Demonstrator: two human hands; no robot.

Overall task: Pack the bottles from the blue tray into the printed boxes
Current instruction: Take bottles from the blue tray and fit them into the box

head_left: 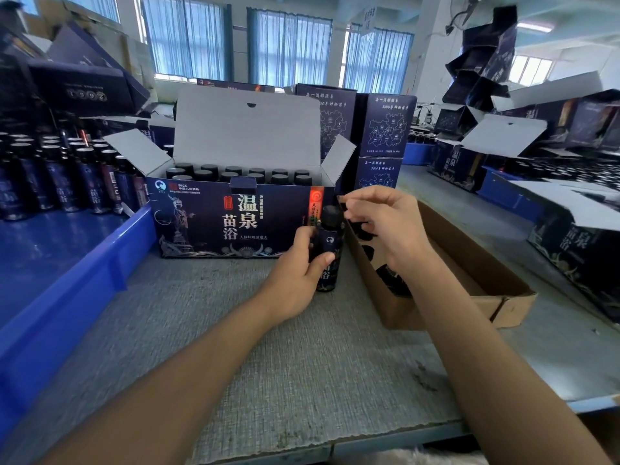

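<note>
Left hand (pixel 295 266) is gripping a likely light, slick bottle (pixel 328 253) round its middle, right hand (pixel 382 226) curling by the cap (pixel 330 213), grasp unclear.

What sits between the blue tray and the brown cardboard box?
In the head view: the open printed box, and nearer the brown box, the left hand gripping a bottle.

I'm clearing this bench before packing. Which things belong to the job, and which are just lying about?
Job: held bottle, left hand, open printed box, blue tray, tray bottles.
Lying about: brown carton, wall fan, curtains.
</note>
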